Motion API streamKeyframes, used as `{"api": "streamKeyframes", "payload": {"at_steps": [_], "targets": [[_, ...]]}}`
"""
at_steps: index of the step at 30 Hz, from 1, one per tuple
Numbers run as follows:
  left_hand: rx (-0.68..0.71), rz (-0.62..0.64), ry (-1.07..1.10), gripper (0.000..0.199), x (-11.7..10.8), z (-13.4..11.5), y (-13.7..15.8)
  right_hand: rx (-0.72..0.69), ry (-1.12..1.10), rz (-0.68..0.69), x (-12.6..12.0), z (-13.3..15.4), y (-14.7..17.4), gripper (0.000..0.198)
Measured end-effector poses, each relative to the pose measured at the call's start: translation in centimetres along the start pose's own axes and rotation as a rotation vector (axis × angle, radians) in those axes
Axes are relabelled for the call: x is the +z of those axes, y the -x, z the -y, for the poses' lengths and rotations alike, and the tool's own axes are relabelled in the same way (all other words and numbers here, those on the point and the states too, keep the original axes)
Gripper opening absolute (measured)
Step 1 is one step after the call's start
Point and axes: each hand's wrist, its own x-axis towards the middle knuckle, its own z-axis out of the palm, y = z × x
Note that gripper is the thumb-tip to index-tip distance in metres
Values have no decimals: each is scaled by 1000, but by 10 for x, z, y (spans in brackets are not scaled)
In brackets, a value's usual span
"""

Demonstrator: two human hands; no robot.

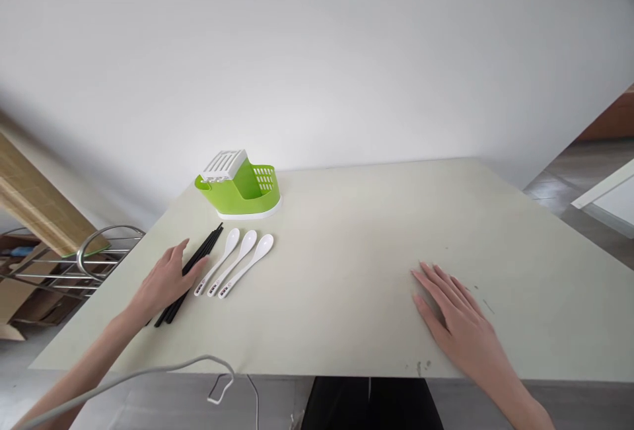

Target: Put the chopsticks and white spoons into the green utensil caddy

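Observation:
A bundle of black chopsticks (pixel 205 246) lies slanted on the left part of the table. My left hand (pixel 166 276) is over them, thumb on one side and fingers on the other, spread apart; whether it touches them I cannot tell. To the right of the chopsticks, three white spoons (pixel 245 265) lie side by side, bowls away from me, with dark marks on their handle ends. Behind them stands a green cutlery holder (pixel 228 197) with a white slotted top and a white base. My right hand (pixel 456 314) rests flat on the table at the right, fingers stretched out, holding nothing.
The pale table (pixel 347 232) reaches back to a white wall (pixel 347 60). A grey cable (pixel 163 368) crosses in front of my left forearm. Left of the table are a metal rack (pixel 106 255) and a tan board (pixel 39 199). Small dark marks dot the tabletop at right.

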Motion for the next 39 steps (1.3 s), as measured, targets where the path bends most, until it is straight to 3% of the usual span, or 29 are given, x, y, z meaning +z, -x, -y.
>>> {"api": "streamKeyframes", "payload": {"at_steps": [4, 7, 14, 20, 24, 29, 39], "targets": [[-81, 33, -89, 100, 1, 14, 33, 3, 6, -7, 0, 0, 1, 61], [-85, 31, -132, 92, -2, 21, 40, 2, 13, -13, -2, 2, 1, 60], [-112, 145, -206, 61, -15, 21, 25, -3, 16, -16, -3, 4, 1, 60], [-124, 223, -271, 53, -17, 14, 9, 10, 17, 7, -3, 2, 2, 61], [-108, 217, -288, 52, -12, 19, 9, 9, 15, -5, -3, 2, 1, 60], [13, 155, -137, 49, 0, 36, 22, 1, 22, 8, -5, 3, 1, 60], [-1, 52, 16, 12, -1, 47, 41, 5, 20, 10, -6, 4, 0, 58]]}}
